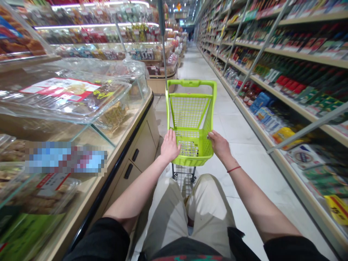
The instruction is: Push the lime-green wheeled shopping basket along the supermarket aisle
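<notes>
My left hand (170,146) rests with fingers spread on the near rim of a small lime-green shopping cart (189,110) directly ahead of me, and my right hand (219,145) curls around the rim. A glass display case (67,103) stands near left, grocery shelves (274,69) right.

A lime-green plastic shopping cart (189,108) stands upright on the white tile floor (239,159) of the aisle. Its shallow mesh basket (194,146) sits low at the near end, a tall mesh panel (188,110) rises to the looped handle (189,83) beyond, and small castors (174,177) show beneath on a wire frame.
</notes>
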### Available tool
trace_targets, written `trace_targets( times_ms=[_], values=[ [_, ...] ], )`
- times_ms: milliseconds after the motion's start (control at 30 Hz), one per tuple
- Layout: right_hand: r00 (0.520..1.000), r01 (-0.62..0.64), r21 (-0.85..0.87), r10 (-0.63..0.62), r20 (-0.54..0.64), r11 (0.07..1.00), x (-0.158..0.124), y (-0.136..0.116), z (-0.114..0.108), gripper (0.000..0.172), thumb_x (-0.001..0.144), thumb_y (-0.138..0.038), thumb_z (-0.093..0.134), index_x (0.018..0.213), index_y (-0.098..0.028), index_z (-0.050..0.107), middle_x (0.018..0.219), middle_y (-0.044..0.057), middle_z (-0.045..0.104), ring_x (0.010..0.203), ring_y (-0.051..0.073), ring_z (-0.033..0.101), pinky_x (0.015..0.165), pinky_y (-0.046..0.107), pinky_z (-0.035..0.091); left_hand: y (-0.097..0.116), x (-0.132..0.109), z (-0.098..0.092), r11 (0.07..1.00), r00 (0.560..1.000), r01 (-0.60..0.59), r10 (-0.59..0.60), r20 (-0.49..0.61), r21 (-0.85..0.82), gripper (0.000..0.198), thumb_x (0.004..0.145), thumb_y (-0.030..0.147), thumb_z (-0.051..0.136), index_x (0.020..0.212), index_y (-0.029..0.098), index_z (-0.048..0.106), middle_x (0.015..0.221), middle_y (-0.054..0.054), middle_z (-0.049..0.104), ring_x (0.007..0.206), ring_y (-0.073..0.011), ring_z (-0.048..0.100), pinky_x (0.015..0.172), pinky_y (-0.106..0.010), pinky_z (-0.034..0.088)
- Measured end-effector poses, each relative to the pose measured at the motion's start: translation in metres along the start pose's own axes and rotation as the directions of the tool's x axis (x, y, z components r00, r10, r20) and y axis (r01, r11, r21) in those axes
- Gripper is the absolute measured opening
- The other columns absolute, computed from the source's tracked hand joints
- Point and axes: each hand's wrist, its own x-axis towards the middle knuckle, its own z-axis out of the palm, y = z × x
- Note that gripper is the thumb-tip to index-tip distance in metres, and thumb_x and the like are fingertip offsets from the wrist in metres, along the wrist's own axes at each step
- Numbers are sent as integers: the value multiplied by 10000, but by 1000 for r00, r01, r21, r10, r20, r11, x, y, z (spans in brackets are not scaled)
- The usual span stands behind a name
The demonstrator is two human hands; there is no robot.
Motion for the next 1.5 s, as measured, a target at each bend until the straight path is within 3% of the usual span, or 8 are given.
trace_targets(
  times_ms=[167,300,800,900,1033,1233,1333,1500],
  values=[
    [997,79,5,-79,15,997,-50,-7,-5,353,914,-171,503,1191,-264,700,1357,52,631,1271,262,580,1053,473,511,-2,13,6,997,997,77,-78,-29,-12,782,947,468,397,1513,-42,222,1616,-245,172,1524,-313,122,1245,-445,178],
    [996,83,-19,-83,-17,996,-62,-7,0,356,917,-164,499,1203,-246,695,1347,68,638,1277,258,576,1048,463,517,-1,11,8,999,998,51,-50,-42,19,782,951,496,384,1504,-43,264,1612,-244,199,1522,-319,137,1248,-432,163],
    [996,-43,-111,51,70,993,64,5,15,330,895,-94,475,1102,-90,732,1263,164,677,1167,235,636,1039,372,482,-2,9,13,999,997,42,-41,-58,12,770,938,517,401,1503,3,310,1613,-202,239,1518,-319,158,1239,-449,194],
    [997,-39,-101,45,60,994,46,1,12,316,903,-124,477,1068,-149,745,1259,117,688,1159,232,642,1018,375,506,-2,10,13,998,997,59,-59,-52,2,775,935,494,406,1494,-32,302,1611,-224,227,1518,-315,157,1245,-430,186],
    [1000,-19,-47,18,-19,999,-14,-8,7,315,910,-173,492,1100,-248,732,1275,62,684,1183,252,638,991,422,544,-1,10,13,997,995,73,-75,-69,-34,733,932,442,406,1496,-14,302,1611,-214,233,1517,-311,168,1240,-452,201],
    [997,38,12,-37,-61,999,-80,-15,5,308,935,-206,493,1142,-234,719,1279,79,680,1258,259,591,1043,474,522,2,8,11,996,996,74,-76,-49,-41,728,910,361,438,1486,-58,287,1614,-237,201,1518,-323,151,1231,-423,237],
    [998,35,29,-34,-52,999,-68,-9,8,310,917,-172,504,1117,-240,730,1255,78,692,1256,264,593,1052,497,510,2,8,12,997,997,65,-67,-48,-41,716,906,359,442,1484,-41,301,1617,-232,199,1521,-325,134,1223,-433,255],
    [999,-23,-24,24,24,999,-4,2,13,328,867,-93,497,1047,-192,752,1251,101,692,1249,285,597,1071,504,481,2,9,15,996,996,67,-70,-62,-57,699,894,347,453,1488,3,320,1619,-208,220,1522,-324,132,1196,-451,311]
  ],
)
